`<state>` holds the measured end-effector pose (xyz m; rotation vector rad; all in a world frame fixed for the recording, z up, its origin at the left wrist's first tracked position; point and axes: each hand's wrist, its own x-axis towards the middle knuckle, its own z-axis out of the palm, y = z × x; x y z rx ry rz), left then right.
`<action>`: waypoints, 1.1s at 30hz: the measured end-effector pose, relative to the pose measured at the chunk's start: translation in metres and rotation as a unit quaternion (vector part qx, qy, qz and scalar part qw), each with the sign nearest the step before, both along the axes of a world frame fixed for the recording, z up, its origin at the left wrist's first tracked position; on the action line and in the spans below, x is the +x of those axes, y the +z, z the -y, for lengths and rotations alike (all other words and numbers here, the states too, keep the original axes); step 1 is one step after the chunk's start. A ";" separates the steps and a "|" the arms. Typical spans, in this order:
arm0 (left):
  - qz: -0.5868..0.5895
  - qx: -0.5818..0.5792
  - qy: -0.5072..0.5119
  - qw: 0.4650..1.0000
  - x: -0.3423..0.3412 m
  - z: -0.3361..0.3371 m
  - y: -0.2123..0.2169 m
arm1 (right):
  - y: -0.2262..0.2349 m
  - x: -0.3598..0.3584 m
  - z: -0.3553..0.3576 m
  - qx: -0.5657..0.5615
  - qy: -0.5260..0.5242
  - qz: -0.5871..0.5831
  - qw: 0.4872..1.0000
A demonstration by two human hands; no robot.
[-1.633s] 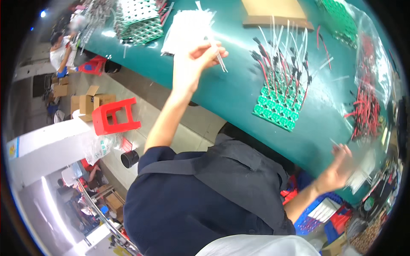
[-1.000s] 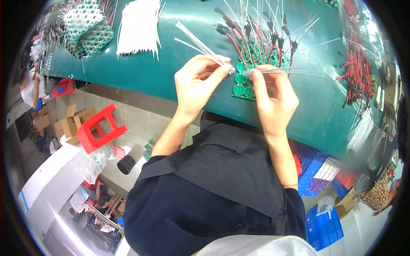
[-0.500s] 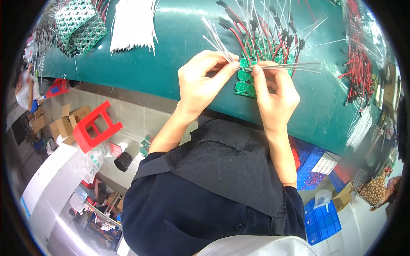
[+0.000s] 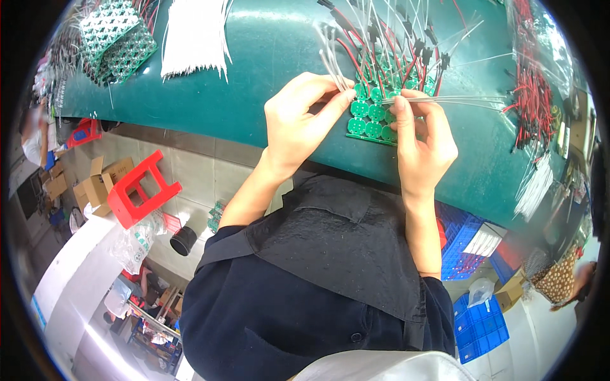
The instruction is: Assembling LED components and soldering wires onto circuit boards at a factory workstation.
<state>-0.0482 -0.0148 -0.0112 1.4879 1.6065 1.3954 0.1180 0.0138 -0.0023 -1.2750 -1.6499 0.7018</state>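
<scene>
My left hand (image 4: 302,117) pinches a small bunch of white wires (image 4: 332,63) that fans upward from its fingertips. In my right hand (image 4: 420,136), thumb and fingers are closed on a few thin white wires (image 4: 464,100) that stretch off to the right. Between and beyond the hands lies a panel of round green circuit boards (image 4: 366,119) on the table. Red and black wires with black connectors (image 4: 419,47) rise from the panel's far part, mixed with white wires. My right fingers partly cover the panel's right side.
On the green table (image 4: 254,38) lie a pile of white wires (image 4: 194,38), stacked circuit board panels (image 4: 117,41) at far left, and red and black wire bundles (image 4: 534,101) at right. Below are a red stool (image 4: 143,190), a black bin (image 4: 183,240) and blue crates (image 4: 480,327).
My right hand has moved a little to the right with its wires, away from my left hand, uncovering more of the panel. The left hand stays almost in place.
</scene>
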 end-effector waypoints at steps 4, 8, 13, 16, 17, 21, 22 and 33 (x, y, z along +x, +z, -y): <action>-0.066 0.024 -0.026 0.997 -0.001 0.000 0.003 | 0.000 -0.001 0.001 -0.003 0.004 0.012 1.000; -0.138 0.029 -0.015 0.990 0.003 0.001 0.007 | 0.001 -0.002 0.000 0.022 0.007 0.037 0.999; -0.099 0.037 0.009 0.994 0.002 0.000 0.006 | 0.002 -0.002 -0.001 0.022 0.006 0.061 0.998; 0.050 -0.003 -0.002 0.999 0.008 0.002 0.014 | 0.004 -0.003 0.000 0.018 0.017 0.077 0.997; 0.077 0.014 0.013 0.997 0.012 0.001 0.011 | 0.002 -0.002 -0.001 0.018 0.017 0.076 0.997; 0.048 0.013 0.011 0.999 0.018 -0.002 0.007 | -0.003 0.000 -0.003 0.106 0.042 0.107 0.988; 0.048 0.013 0.011 0.999 0.019 -0.002 0.006 | -0.003 0.000 -0.003 0.104 0.047 0.116 0.987; 0.037 0.004 0.015 0.999 0.018 -0.003 0.003 | 0.004 0.015 -0.001 0.051 -0.006 0.048 0.998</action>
